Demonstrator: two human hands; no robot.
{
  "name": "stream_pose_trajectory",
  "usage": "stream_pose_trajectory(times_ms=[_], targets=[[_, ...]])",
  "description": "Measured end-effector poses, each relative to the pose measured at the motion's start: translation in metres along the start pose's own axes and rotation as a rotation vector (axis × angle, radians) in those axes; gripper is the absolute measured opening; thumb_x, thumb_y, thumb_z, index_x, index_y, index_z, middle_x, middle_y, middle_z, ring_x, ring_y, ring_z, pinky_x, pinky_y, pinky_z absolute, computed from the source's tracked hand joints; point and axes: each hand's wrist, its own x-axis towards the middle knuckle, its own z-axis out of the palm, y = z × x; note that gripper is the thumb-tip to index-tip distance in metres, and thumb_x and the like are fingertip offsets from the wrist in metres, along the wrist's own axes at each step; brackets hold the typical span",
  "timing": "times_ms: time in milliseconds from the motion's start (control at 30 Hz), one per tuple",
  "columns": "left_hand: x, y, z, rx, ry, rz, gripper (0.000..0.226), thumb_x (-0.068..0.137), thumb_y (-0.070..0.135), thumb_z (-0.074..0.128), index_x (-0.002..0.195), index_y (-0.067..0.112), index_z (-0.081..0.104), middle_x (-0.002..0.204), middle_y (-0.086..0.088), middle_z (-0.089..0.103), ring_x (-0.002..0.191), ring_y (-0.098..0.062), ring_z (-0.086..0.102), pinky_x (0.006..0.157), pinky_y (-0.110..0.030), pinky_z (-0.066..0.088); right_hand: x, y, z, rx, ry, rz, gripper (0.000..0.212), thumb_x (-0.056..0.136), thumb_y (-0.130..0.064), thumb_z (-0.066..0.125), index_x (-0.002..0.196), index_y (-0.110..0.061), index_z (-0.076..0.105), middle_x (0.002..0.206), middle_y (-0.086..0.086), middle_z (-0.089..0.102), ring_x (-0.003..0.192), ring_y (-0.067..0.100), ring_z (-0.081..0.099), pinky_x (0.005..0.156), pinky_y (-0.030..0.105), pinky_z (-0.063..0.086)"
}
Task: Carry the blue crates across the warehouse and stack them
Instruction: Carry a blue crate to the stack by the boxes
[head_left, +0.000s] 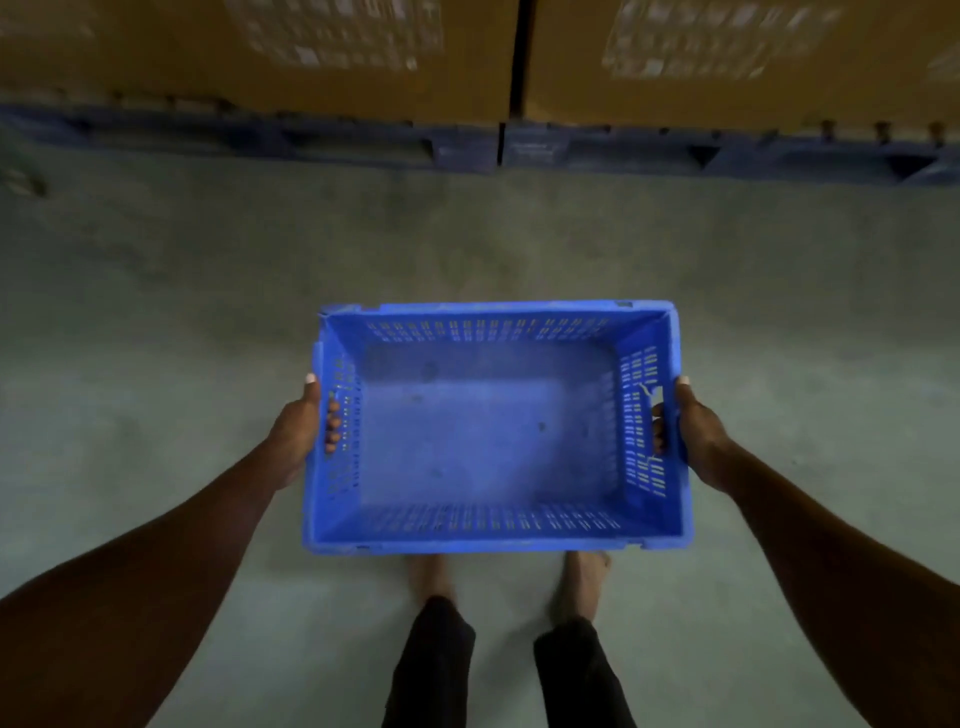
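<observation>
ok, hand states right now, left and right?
Left hand: closed on the blue crate, fingers through its left handle slot.
Right hand: closed on the same crate's right handle slot.

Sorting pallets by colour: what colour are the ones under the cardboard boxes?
Dark blue pallets, seen in the head view.

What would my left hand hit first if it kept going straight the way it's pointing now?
Probably the dark blue plastic pallet under the brown cardboard boxes ahead; the left hand holding the blue slotted plastic crate points that way over bare grey concrete floor. Depth is unclear.
</observation>
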Motion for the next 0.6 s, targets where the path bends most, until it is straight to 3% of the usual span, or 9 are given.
stream_pose_trajectory(times_ms=[267, 600], targets=[[0.121, -0.056, 0.078, -0.007, 0.038, -0.037, 0.06, 0.105, 0.06, 0.021, 0.073, 0.016, 0.047, 0.063, -0.004, 0.04, 0.03, -0.007, 0.035, 0.036, -0.018, 0.032, 0.145, 0.054, 0.04, -0.052, -0.025, 0.035, 0.063, 0.098, -0.065, 0.031, 0.073, -0.011, 0.051, 0.063, 0.009, 0.05, 0.049, 0.023, 0.044, 0.05, 0.032, 0.041], [0.183, -0.088, 0.107, -0.016, 0.078, -0.016, 0.059, 0.106, 0.058, 0.019, 0.071, 0.018, 0.046, 0.063, -0.004, 0.041, 0.03, -0.007, 0.036, 0.036, -0.018, 0.032, 0.213, 0.097, 0.06, 0.03, -0.038, 0.08, 0.066, 0.094, -0.07, 0.033, 0.069, -0.013, 0.052, 0.054, 0.006, 0.051, 0.043, 0.021, 0.044, 0.046, 0.028, 0.038]])
